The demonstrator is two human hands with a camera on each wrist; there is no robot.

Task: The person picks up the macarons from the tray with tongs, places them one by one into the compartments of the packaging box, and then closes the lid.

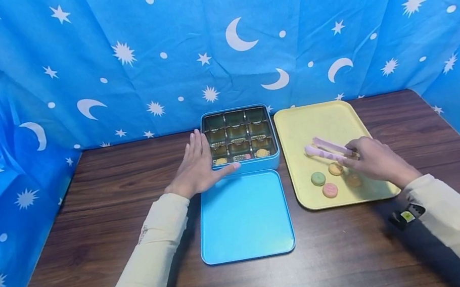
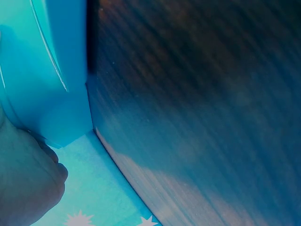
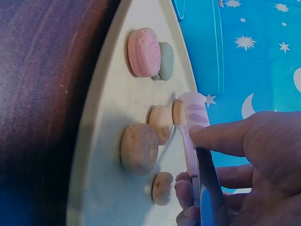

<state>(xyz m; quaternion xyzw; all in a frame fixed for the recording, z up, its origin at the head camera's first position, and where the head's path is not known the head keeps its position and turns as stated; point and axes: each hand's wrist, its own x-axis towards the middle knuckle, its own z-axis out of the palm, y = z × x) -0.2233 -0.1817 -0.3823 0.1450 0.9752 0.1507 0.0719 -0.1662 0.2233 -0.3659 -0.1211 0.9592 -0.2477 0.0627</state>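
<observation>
My right hand (image 1: 376,161) holds pink tongs (image 1: 328,152) over the yellow tray (image 1: 319,122). On the tray lie a green macaron (image 1: 318,179), a pink macaron (image 1: 330,190) and several tan ones, one partly behind the hand. In the right wrist view the tongs' tip overlaps a tan macaron (image 3: 178,112); I cannot tell whether it is gripped. My left hand (image 1: 197,167) rests against the left side of a blue tin (image 1: 257,165), fingers straight, thumb along its front rim. Macarons, yellowish (image 1: 261,153) and pink, show in the tin's front compartments.
The tin's blue lid (image 1: 243,218) lies flat on the dark wooden table (image 1: 140,262) in front of the tin. A blue star-and-moon cloth (image 1: 216,64) hangs behind and on both sides. A dark device (image 1: 409,215) sits at the right wrist.
</observation>
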